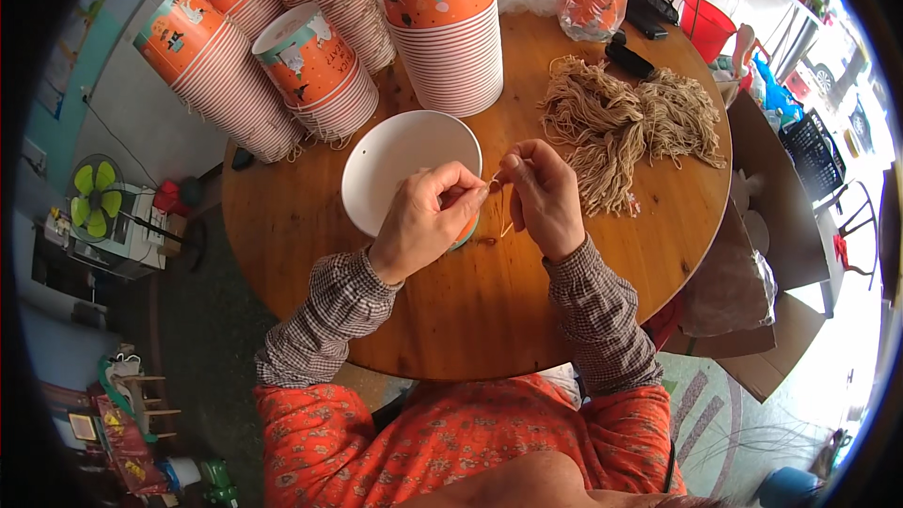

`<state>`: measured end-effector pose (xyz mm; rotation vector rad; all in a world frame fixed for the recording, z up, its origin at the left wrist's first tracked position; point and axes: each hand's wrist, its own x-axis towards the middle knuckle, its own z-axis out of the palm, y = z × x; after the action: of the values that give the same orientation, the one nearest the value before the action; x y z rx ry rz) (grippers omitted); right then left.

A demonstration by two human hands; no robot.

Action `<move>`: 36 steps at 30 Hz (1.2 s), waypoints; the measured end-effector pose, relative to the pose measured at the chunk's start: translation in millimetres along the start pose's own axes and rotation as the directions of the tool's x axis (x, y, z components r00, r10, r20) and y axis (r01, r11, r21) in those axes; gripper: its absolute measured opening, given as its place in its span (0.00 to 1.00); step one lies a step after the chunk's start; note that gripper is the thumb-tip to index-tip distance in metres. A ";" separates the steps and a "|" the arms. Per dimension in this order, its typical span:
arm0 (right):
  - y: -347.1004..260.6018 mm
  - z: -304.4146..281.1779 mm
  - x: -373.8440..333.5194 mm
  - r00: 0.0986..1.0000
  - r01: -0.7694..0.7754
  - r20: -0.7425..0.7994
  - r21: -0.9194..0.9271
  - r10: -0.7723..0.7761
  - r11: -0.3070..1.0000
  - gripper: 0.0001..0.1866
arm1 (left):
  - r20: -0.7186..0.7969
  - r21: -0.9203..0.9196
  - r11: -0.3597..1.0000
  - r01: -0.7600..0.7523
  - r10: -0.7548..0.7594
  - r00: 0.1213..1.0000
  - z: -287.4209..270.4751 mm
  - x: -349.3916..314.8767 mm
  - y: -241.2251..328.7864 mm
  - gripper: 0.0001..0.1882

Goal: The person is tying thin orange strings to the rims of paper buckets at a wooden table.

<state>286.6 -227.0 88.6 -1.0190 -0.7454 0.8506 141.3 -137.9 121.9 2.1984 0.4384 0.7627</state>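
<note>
My left hand [425, 218] and my right hand [543, 199] are close together over the near middle of the round table, each with fingers pinched on a thin tan cord [496, 179]. One end of the cord dangles below my right hand. Behind and partly under my left hand, a paper bucket [376, 165] lies tipped with its white inside showing. A small hole is visible in its wall near the rim. My left hand covers part of its near side. To the right of my hands lies a big loose bundle of tan cords [602, 127].
Tall stacks of orange and green paper buckets [447, 56] stand along the far left of the wooden table [451, 320]. A plastic-wrapped stack [594, 9] and a black object [628, 58] are at the far right. Cardboard boxes [781, 188] stand beside the table's right edge.
</note>
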 end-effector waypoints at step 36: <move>-11.0 -6.5 -5.8 0.993 0.118 -0.013 0.335 -0.121 0.935 0.15 | -0.047 0.285 0.939 -0.193 0.215 0.976 -8.6 5.9 1.1 0.04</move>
<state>292.0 -237.8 95.8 -0.6600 -0.6353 0.8414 140.4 -130.9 129.5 2.5130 0.3781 0.9488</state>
